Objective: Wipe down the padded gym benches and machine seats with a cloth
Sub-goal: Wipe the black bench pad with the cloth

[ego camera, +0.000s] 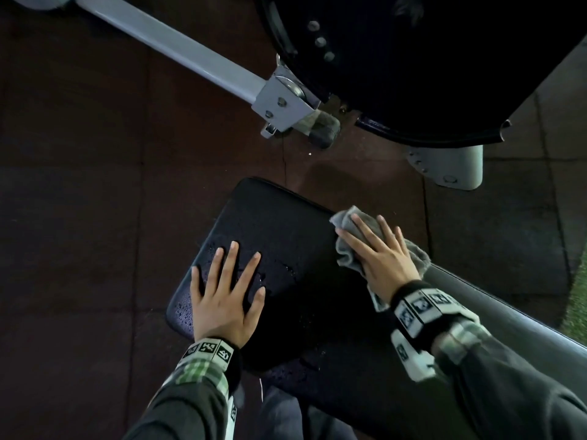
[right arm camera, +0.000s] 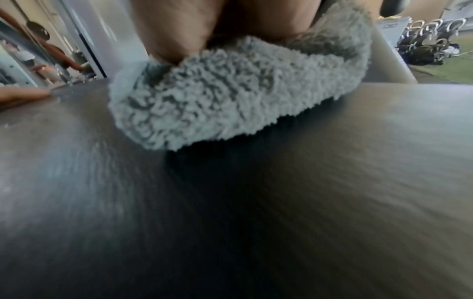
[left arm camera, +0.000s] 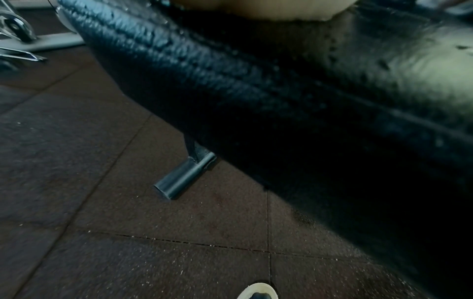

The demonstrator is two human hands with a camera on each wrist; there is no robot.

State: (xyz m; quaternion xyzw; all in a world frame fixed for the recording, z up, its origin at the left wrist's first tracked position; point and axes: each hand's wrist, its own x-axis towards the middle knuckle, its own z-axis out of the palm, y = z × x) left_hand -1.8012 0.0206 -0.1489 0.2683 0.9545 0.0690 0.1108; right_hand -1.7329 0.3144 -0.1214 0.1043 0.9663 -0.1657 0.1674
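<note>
Cloth [ego camera: 344, 249], grey and fluffy, lies bunched on the right edge of the black padded bench [ego camera: 286, 236], and all other places I give from this bench. The right hand [ego camera: 381, 258] presses flat on the cloth with fingers straight and spread, so it is open and not gripping. The left hand [ego camera: 225, 296] rests on the left part of the bench pad, palm down, fingers also spread and straight. Small water drops [ego camera: 187, 309] sit on the pad near the left hand. Under the bench a short metal foot [left arm camera: 184, 176] stands on the dark tiled floor [left arm camera: 102, 242]. Beyond the far end of the bench a grey steel beam [ego camera: 178, 49] runs across the floor, and beside it a big black machine part [ego camera: 413, 65] hangs over.
</note>
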